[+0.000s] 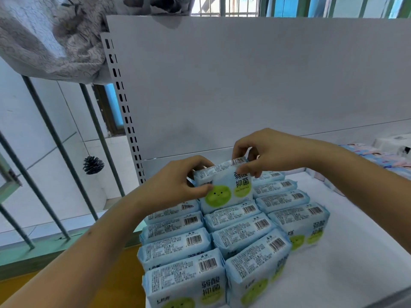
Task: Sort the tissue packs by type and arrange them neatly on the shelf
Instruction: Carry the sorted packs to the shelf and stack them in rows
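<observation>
One blue tissue pack (224,187) is held upright at frame centre, pinched at its left edge by the left hand (175,185) and at its top right corner by the right hand (269,152). Three rows of standing packs (240,238) are seen below; about thirteen are countable. Bare white shelf (355,252) lies open at right.

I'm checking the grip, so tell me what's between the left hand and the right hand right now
In the head view, one blue tissue pack with green circles lies between them: the left hand pinches its left edge, the right hand its top right corner.
</observation>
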